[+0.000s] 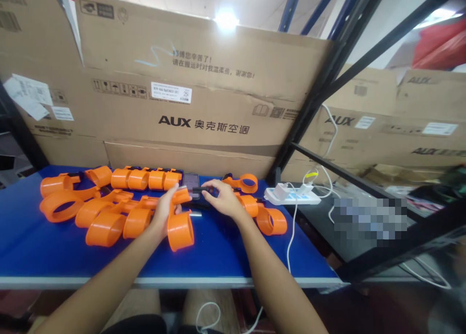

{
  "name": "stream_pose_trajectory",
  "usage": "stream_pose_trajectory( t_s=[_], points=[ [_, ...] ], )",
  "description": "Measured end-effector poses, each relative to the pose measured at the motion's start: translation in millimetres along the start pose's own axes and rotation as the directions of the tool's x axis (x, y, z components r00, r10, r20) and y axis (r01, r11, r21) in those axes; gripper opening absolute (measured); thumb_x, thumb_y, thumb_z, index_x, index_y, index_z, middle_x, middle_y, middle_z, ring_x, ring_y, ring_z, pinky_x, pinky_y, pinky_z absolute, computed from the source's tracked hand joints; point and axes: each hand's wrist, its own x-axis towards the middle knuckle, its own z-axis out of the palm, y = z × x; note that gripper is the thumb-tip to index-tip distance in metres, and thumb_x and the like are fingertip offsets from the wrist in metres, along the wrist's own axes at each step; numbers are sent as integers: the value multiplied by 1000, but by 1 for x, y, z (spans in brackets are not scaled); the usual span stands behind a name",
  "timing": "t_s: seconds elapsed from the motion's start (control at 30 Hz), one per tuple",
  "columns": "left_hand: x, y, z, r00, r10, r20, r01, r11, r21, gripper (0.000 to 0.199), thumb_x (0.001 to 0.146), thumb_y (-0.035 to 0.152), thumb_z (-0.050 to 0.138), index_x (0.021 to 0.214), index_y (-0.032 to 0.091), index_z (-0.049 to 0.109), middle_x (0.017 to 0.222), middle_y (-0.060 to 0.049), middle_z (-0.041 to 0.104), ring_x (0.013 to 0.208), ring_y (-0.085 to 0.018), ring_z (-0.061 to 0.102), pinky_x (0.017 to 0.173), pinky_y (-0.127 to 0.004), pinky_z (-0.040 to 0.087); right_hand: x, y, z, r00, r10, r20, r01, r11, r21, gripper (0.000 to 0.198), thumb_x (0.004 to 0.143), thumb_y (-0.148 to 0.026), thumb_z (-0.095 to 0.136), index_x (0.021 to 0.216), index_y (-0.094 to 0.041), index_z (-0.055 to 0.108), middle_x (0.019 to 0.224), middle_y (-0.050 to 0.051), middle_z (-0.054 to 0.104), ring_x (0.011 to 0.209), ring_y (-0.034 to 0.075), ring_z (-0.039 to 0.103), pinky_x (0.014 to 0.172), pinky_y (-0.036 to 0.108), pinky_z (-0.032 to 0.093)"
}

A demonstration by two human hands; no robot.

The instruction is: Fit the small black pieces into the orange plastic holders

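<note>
My left hand (165, 211) is closed around the flat end of an orange plastic piece, and its wide ring (180, 232) hangs on the side toward me. A thin silvery rod (195, 214) shows just right of this piece. My right hand (224, 198) pinches a small dark part (198, 190) close to the orange piece's end; its exact kind is unclear. Whether the two parts touch, I cannot tell. Behind my hands lies a flat dark device with a screen (191, 180), phone-like in shape.
Several similar orange ring pieces (105, 228) crowd the blue tabletop (54, 261) on the left. More orange pieces (272, 221) lie on the right, near a white power strip (291, 196) with plugs and cables. A large cardboard sheet (218, 101) stands behind; a black metal post (315, 96) rises at right.
</note>
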Motion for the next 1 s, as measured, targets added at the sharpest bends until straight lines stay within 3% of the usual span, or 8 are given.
stream_pose_trajectory(
  t_s=[0.13, 0.3, 0.47, 0.6, 0.7, 0.87, 1.0],
  points=[
    [-2, 2, -1, 1000, -4, -16, 4, 1000, -30, 39, 89, 56, 64, 91, 18, 67, 46, 3, 54, 32, -10, 41, 38, -23, 37, -2, 5, 3, 994, -23, 111, 44, 980, -195, 16, 91, -27, 67, 105, -21, 72, 98, 6, 71, 91, 21, 60, 86, 35, 46],
    [-1, 5, 2, 999, 27, -38, -27, 1000, 10, 35, 87, 50, 67, 93, 16, 68, 65, -3, 71, 35, -8, 43, 40, -22, 38, 0, 7, 12, 983, -6, 183, 72, 931, -358, 15, 92, -29, 68, 103, -20, 73, 104, 8, 67, 100, 23, 55, 90, 37, 41],
    [2, 3, 1, 999, 29, -32, -28, 999, 24, 41, 85, 52, 68, 102, 14, 70, 70, -4, 73, 35, -7, 43, 40, -22, 37, -2, 9, 20, 974, 28, 223, 70, 906, -418, 17, 94, -29, 65, 106, -21, 74, 108, 10, 66, 104, 25, 52, 89, 37, 39],
    [3, -2, 1, 997, 65, -27, -64, 996, 60, 44, 81, 53, 73, 101, 14, 69, 80, -7, 76, 36, -6, 43, 39, -22, 36, -3, 10, 23, 970, 12, 241, 85, 917, -389, 17, 96, -29, 64, 108, -21, 74, 108, 9, 68, 106, 25, 54, 91, 38, 38],
    [3, -6, 2, 992, 115, -41, -109, 986, 126, 47, 76, 56, 78, 93, 14, 68, 69, -3, 71, 35, -7, 44, 36, -22, 31, -2, 9, 22, 980, 9, 197, 62, 935, -349, 15, 96, -28, 63, 105, -21, 74, 107, 9, 71, 104, 25, 56, 92, 40, 40],
    [0, -11, 5, 986, 164, -32, -151, 958, 245, 51, 74, 63, 77, 91, 15, 69, 65, -2, 67, 35, -8, 44, 35, -22, 28, 1, -3, 17, 999, -52, 15, 52, 999, -12, 24, 104, -36, 52, 110, -24, 72, 112, 6, 75, 98, 21, 64, 97, 39, 44],
    [-3, -13, 6, 989, 151, 10, -147, 943, 299, 51, 78, 66, 73, 88, 16, 68, 55, 1, 60, 34, -8, 41, 34, -22, 24, 1, -13, 20, 992, -119, 37, 113, 983, 142, 23, 100, -40, 60, 113, -25, 73, 111, 5, 75, 98, 21, 66, 91, 36, 49]
  ],
)
